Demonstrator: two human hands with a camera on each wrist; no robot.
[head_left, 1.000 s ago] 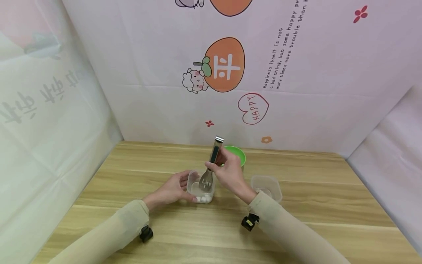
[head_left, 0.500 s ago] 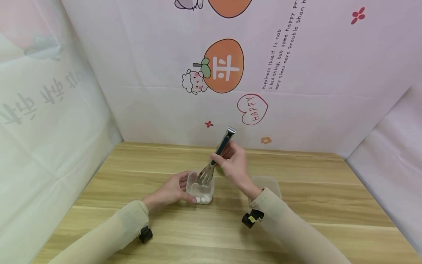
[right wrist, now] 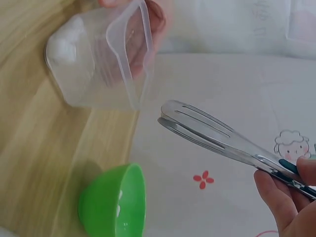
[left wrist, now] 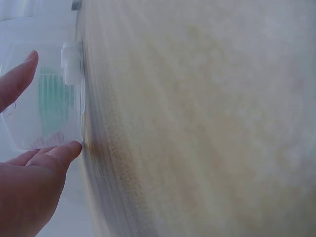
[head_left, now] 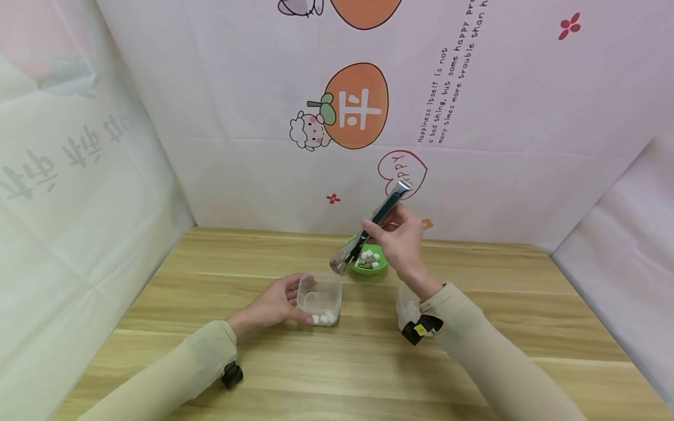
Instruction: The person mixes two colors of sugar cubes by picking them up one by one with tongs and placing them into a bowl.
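My left hand holds a clear square plastic container on the table, thumb on the near side and fingers on the far side. Several small white pieces lie along its near bottom edge. Raised behind and to the right, my right hand grips metal tongs with dark handle inserts. The tongs' slotted heads point left and lie nearly together, apart from the container; I see nothing between them. Below and beside them stands a green bowl with white and brownish pieces inside, seen in the head view.
A second clear container stands to the right, partly hidden by my right wrist. The wooden table ends at a printed cloth wall behind, with more pale cloth on both sides.
My right hand has lifted the tongs out of the clear container and moved up and to the right, bringing the green bowl's contents into view. The left hand and its container have stayed put.
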